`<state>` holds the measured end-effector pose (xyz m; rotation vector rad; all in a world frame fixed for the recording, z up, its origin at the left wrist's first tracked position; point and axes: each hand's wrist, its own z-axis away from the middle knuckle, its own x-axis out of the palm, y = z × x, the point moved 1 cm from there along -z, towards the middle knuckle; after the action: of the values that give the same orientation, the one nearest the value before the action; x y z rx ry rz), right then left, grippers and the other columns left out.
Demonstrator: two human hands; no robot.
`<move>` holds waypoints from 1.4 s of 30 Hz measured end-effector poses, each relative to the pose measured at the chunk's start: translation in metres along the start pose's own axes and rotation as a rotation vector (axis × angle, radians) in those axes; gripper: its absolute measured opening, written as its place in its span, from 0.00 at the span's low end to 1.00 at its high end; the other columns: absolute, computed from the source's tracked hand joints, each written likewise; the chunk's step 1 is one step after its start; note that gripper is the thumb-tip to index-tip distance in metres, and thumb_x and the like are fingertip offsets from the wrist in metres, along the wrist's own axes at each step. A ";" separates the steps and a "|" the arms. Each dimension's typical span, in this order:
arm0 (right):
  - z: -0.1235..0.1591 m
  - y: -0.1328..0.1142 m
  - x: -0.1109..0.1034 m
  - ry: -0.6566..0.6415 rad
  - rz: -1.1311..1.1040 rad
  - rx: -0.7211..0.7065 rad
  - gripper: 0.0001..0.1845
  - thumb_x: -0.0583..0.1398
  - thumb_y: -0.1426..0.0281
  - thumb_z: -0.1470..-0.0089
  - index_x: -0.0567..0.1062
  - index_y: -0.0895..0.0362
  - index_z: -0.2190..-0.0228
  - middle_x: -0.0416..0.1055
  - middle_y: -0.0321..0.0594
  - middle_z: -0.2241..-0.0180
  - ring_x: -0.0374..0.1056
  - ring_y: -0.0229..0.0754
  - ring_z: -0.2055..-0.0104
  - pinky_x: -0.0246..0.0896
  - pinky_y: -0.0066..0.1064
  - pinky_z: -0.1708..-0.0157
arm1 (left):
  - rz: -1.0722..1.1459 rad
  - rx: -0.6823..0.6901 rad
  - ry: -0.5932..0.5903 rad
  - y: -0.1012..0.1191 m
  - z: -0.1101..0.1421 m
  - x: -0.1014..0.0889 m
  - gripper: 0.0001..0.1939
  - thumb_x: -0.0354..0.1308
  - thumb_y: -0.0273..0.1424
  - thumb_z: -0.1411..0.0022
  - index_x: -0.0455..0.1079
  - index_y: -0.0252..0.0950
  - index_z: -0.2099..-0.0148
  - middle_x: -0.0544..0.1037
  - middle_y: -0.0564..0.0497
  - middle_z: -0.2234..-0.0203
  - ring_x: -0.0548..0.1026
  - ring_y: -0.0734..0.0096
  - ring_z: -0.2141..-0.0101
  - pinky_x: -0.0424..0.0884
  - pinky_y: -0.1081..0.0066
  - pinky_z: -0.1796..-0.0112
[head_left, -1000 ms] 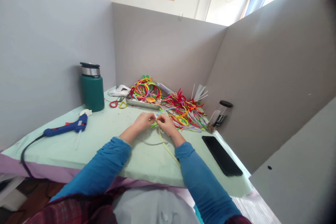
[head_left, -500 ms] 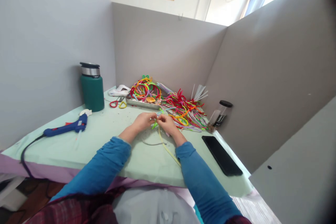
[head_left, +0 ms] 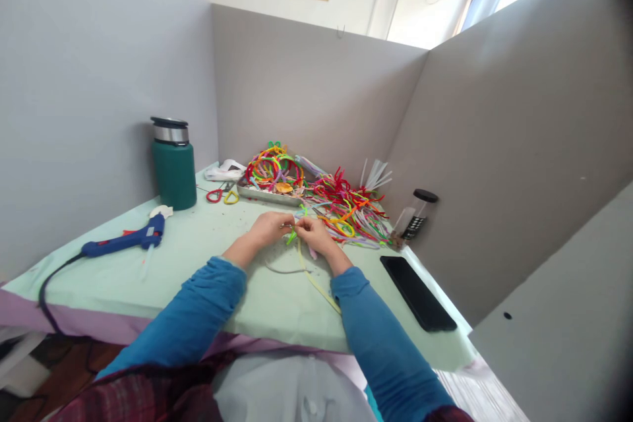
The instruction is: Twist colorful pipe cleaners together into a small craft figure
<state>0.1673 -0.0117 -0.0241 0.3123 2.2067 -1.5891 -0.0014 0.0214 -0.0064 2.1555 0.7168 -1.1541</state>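
Note:
My left hand and my right hand meet over the middle of the table, fingertips pinched together. A bright green pipe cleaner sticks out beneath the fingertips; the exact grip is hidden by the fingers. From below my right hand, a pale yellow strip runs down toward the right forearm. A thin grey strand lies curved on the table just below the hands. Beyond my right hand is a heap of colourful pipe cleaners.
A metal tray of pipe-cleaner shapes stands at the back, with scissors to its left. A blue glue gun and green bottle are at left; a black phone and clear container at right. Grey partitions enclose the table.
The hands stay nearly in place, with small finger shifts. The grey strand below them has shifted slightly left.

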 end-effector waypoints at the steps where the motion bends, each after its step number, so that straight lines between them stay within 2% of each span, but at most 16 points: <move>1: 0.000 0.000 0.000 -0.007 0.000 0.003 0.06 0.55 0.67 0.51 0.70 0.57 0.72 0.61 0.30 0.80 0.50 0.29 0.89 0.42 0.24 0.90 | -0.006 0.001 -0.004 0.000 0.000 0.000 0.10 0.56 0.31 0.44 0.77 0.39 0.61 0.80 0.51 0.68 0.73 0.69 0.68 0.61 0.75 0.68; 10: -0.003 0.003 -0.001 -0.010 0.022 -0.001 0.07 0.55 0.67 0.50 0.71 0.57 0.72 0.61 0.30 0.81 0.51 0.30 0.87 0.43 0.24 0.88 | 0.092 0.034 -0.001 -0.006 -0.001 0.002 0.11 0.56 0.36 0.42 0.77 0.39 0.62 0.80 0.51 0.69 0.72 0.70 0.69 0.60 0.75 0.68; 18: -0.009 0.011 -0.001 0.025 0.120 -0.136 0.09 0.57 0.66 0.50 0.73 0.59 0.71 0.65 0.33 0.78 0.58 0.34 0.77 0.52 0.25 0.76 | 0.244 -0.041 -0.032 -0.005 -0.004 -0.001 0.11 0.56 0.34 0.43 0.77 0.35 0.65 0.79 0.52 0.74 0.70 0.73 0.73 0.61 0.76 0.69; 22: -0.010 0.013 0.001 0.050 0.195 -0.177 0.07 0.57 0.69 0.50 0.74 0.59 0.71 0.68 0.34 0.77 0.60 0.36 0.74 0.53 0.27 0.73 | 0.188 -0.076 -0.062 -0.001 -0.004 -0.002 0.11 0.53 0.32 0.42 0.77 0.35 0.65 0.78 0.51 0.75 0.71 0.72 0.73 0.61 0.75 0.70; 30: -0.009 0.009 0.004 0.091 0.295 -0.190 0.05 0.56 0.72 0.50 0.73 0.58 0.73 0.69 0.35 0.76 0.61 0.37 0.73 0.52 0.27 0.72 | -0.083 -0.126 -0.078 0.008 0.001 0.001 0.15 0.48 0.35 0.38 0.75 0.38 0.57 0.80 0.45 0.63 0.75 0.63 0.63 0.64 0.72 0.66; 33: -0.009 0.008 0.005 0.111 0.309 -0.187 0.06 0.56 0.71 0.49 0.73 0.58 0.73 0.69 0.35 0.77 0.61 0.37 0.73 0.52 0.27 0.72 | -0.070 -0.157 -0.081 0.009 0.000 0.003 0.16 0.47 0.34 0.37 0.75 0.38 0.57 0.80 0.43 0.62 0.75 0.63 0.62 0.64 0.72 0.65; 36: -0.008 0.008 0.005 0.116 0.310 -0.172 0.06 0.58 0.68 0.49 0.73 0.57 0.73 0.69 0.35 0.76 0.61 0.38 0.73 0.52 0.27 0.72 | -0.006 -0.159 -0.078 0.008 -0.001 0.004 0.16 0.47 0.33 0.38 0.76 0.36 0.60 0.80 0.43 0.65 0.75 0.64 0.65 0.63 0.72 0.66; 39: -0.007 0.006 0.004 0.112 0.305 -0.173 0.07 0.60 0.67 0.51 0.74 0.57 0.69 0.70 0.35 0.74 0.62 0.38 0.71 0.53 0.28 0.70 | 0.035 -0.134 -0.077 0.006 -0.002 0.004 0.16 0.48 0.32 0.39 0.77 0.35 0.63 0.80 0.44 0.69 0.74 0.65 0.69 0.62 0.73 0.68; 42: -0.007 0.003 0.002 0.136 0.280 -0.209 0.08 0.58 0.67 0.50 0.75 0.57 0.68 0.71 0.37 0.70 0.63 0.39 0.69 0.56 0.29 0.67 | 0.058 -0.116 -0.058 0.002 -0.003 0.005 0.15 0.48 0.32 0.40 0.77 0.35 0.64 0.80 0.44 0.69 0.73 0.66 0.69 0.61 0.73 0.69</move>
<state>0.1655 -0.0047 -0.0255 0.6514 2.2862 -1.2109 0.0043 0.0228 -0.0084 2.0250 0.6749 -1.1131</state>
